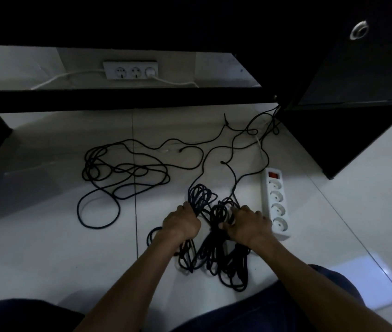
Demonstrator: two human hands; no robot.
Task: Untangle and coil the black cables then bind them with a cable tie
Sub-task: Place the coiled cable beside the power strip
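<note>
Both hands (181,222) around black cables (214,245)

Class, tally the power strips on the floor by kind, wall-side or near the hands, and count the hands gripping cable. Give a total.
White power strip by the wall: 1
White power strip with red switch: 1
Hands gripping black cable: 2, left hand, right hand
Total: 4

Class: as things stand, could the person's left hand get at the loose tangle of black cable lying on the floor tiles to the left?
Probably yes, but not at once: the floor between the left hand and the loose tangle looks bare, yet that hand is gripping a cable bundle and would need to let go first.
</note>
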